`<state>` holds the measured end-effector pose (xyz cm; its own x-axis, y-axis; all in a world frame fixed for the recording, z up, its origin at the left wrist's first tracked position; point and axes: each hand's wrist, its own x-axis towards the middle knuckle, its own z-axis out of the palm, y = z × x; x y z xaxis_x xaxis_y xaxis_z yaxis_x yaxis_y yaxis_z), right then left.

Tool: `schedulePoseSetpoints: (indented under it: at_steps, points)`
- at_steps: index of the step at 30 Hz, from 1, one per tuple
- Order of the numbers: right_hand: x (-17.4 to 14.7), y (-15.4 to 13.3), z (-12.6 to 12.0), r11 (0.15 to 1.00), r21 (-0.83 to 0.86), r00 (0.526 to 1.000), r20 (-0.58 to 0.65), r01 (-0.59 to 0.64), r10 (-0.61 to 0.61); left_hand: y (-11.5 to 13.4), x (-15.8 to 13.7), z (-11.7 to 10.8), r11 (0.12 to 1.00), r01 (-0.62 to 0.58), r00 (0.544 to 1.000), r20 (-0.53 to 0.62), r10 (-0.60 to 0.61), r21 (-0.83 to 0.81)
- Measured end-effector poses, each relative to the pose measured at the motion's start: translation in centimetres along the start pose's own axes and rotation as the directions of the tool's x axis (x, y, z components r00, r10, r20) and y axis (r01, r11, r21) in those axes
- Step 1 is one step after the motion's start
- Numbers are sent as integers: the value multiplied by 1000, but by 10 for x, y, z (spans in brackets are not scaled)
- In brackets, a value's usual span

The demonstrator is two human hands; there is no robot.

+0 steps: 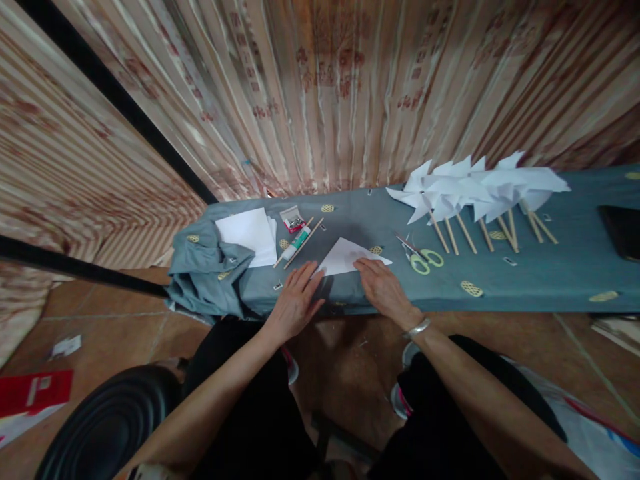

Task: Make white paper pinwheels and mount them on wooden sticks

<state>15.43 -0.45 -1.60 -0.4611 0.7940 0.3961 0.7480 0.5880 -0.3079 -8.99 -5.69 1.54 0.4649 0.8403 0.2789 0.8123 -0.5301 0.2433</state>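
A white sheet of paper folded into a triangle (pixel 345 256) lies on the cloth-covered bench, its peak pointing away from me. My left hand (pixel 296 300) rests at its left corner with the fingers stretched out. On its right side, the extended fingers of my right hand (pixel 383 287) press flat on the paper near the folded edge. Right of the paper lie scissors (pixel 419 256) with light green handles. To the left are a glue stick (pixel 297 244), thin wooden sticks (pixel 311 238) and a small open box of metal pins (pixel 293 219).
A stack of white paper (pixel 247 233) sits at the bench's left end beside bunched cloth (pixel 210 267). Several paper pinwheels (pixel 470 190) on wooden sticks lie at the back right. A dark phone-like object (pixel 623 230) is at the far right. A curtain (pixel 325 100) hangs behind.
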Motion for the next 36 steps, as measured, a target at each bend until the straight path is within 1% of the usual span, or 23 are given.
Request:
schedulePoseSetpoints:
  at_steps: [3,6,8,12,16,23,25,28,30,33,34,36]
  points:
    - [3,4,-6,996,32,993,-73,-87,89,1,28,15,997,6,997,-70,-12,-81]
    - [8,14,-15,976,54,971,-107,-210,215,-5,48,31,984,62,990,-112,-81,-167]
    - [10,22,-19,961,89,960,-78,-260,267,-10,53,40,973,81,985,-131,-111,-216]
    - [9,33,-23,942,148,953,9,-302,304,-17,52,53,959,96,980,-146,-139,-267]
    - [6,35,-25,926,181,941,-4,-332,338,-16,55,56,951,67,979,-163,-120,-301]
    - [12,37,-33,860,275,891,-25,-430,453,-14,72,49,924,52,970,-200,-136,-378]
    - [13,37,-35,850,303,889,-17,-431,457,-16,77,47,928,36,968,-217,-124,-370]
    - [14,34,-37,860,343,917,13,-378,398,-17,82,44,942,15,964,-244,-102,-337]
    - [13,31,-37,880,343,936,-4,-330,353,-17,84,40,949,-2,962,-260,-84,-314]
    - [12,26,-36,913,312,953,-66,-261,296,-14,86,36,951,-37,957,-285,-55,-308]
    - [12,25,-36,919,308,958,-68,-245,278,-13,87,35,949,-50,955,-292,-45,-313]
    - [11,24,-36,918,320,965,-32,-236,259,-11,87,34,946,-70,953,-300,-30,-318]
